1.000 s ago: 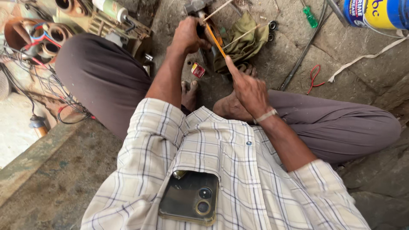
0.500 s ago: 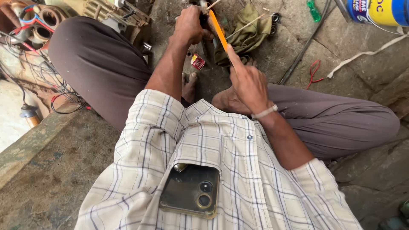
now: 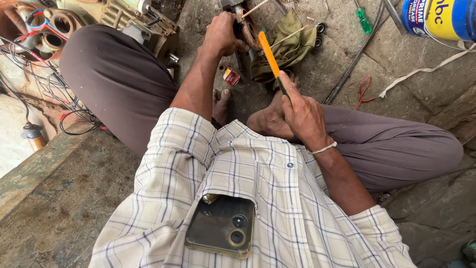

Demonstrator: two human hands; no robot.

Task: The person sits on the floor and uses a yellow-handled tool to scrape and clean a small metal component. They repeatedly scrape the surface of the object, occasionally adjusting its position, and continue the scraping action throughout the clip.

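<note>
I sit cross-legged on a stone floor. My left hand (image 3: 221,34) is closed around a round metal part (image 3: 246,27) at the top of the view, with thin sticks poking out of it. My right hand (image 3: 302,111) grips an orange-handled tool (image 3: 267,54), a screwdriver by its look. The tool's far end reaches the metal part beside my left hand, where its tip is hidden. An olive cloth (image 3: 287,47) lies under and beside the part.
A motor with copper windings and loose wires (image 3: 54,25) sits at the top left. A small red box (image 3: 231,76), a green screwdriver (image 3: 364,20), a blue and yellow tin (image 3: 441,17) and a red wire loop (image 3: 364,92) lie on the floor. A phone (image 3: 223,226) sits in my shirt pocket.
The view has shifted slightly toward the work. My right hand has drawn a little back toward me, tilting the orange tool, while my left hand keeps hold of the metal part.
</note>
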